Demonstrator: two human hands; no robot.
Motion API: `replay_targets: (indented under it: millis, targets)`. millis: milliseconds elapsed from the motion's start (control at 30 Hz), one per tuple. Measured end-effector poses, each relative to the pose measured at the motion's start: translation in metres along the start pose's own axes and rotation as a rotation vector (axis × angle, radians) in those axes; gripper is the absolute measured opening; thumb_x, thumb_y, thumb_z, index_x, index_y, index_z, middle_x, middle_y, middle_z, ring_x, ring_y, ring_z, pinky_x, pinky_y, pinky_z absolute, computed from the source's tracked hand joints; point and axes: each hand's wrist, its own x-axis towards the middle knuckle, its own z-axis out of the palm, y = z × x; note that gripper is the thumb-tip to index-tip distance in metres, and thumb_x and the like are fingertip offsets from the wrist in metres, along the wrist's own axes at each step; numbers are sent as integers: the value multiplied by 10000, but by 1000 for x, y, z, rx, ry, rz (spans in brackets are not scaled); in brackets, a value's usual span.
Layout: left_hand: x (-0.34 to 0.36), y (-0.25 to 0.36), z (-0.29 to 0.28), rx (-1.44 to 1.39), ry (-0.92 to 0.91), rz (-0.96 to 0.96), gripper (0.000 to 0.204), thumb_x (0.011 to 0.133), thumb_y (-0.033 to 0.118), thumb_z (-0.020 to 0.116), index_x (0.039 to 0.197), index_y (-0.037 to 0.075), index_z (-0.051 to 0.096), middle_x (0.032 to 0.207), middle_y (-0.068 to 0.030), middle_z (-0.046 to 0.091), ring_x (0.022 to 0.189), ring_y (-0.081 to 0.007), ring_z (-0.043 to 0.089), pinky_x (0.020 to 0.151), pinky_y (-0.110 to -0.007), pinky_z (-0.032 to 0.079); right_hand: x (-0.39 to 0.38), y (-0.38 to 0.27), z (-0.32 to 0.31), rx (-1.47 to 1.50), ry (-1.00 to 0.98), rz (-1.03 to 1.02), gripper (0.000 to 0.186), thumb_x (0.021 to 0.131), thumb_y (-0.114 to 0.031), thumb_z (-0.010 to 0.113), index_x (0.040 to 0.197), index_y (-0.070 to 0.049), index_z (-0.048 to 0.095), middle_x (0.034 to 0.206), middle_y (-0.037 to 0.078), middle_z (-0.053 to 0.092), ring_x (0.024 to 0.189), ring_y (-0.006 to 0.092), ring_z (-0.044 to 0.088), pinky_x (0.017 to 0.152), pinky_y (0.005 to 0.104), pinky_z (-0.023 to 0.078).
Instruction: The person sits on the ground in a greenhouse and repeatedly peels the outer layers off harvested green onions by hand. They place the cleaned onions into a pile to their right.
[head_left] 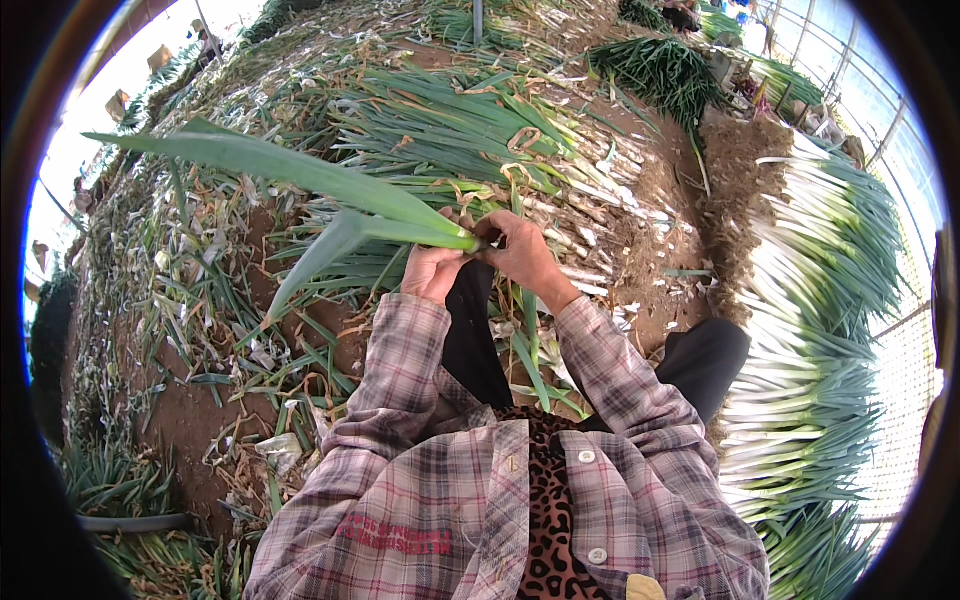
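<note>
Above my knees, both hands are closed on one green onion. Its broad green leaves spread to the left. The lower leaf bends downward at its tip. My left hand wraps the base of the leaves from below. The fingers of my right hand pinch the pale green neck where the leaves join. The rest of the stalk is hidden behind my hands and lap. Below my right hand, a few loose leaves hang or lie between my legs; I cannot tell whether they are attached.
Just ahead lies a heap of untrimmed green onions, roots to the right. A long row of cleaned onions with white stalks runs along the right. Leaf scraps litter the soil at left. A thin post stands at the far middle.
</note>
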Motion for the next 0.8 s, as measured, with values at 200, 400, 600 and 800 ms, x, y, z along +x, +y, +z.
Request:
replay_targets:
  millis: [200,400,600,800]
  targets:
    - [-2,4,-8,-30,-18,-9,534,591,-168,479,1068,68,442,1052,-99,511,1044,-257,476,888,-477,369,-1,2,-3,114,-105,91,219,610,-6,674,788,-4,545,719,32,553,669,121,527,622,255,438]
    - [-3,7,-11,-87,-58,-57,509,634,-164,492,1083,70,441,1153,-105,464,1114,-270,423,912,-513,345,5,-11,-9,42,-101,0,185,631,19,651,779,6,540,756,29,555,659,99,520,609,226,432]
    - [-6,4,-9,-15,93,-111,323,748,-55,539,1044,59,479,1107,-108,494,1058,-250,460,872,-490,383,3,-7,-11,171,-65,105,152,622,19,637,741,7,543,695,48,543,648,114,514,605,251,428]
    - [3,4,-9,-71,304,-124,252,749,41,605,985,58,517,964,-90,546,959,-210,497,833,-437,383,5,-9,-20,235,-67,233,106,690,-26,614,740,11,528,676,19,531,630,75,472,571,231,405]
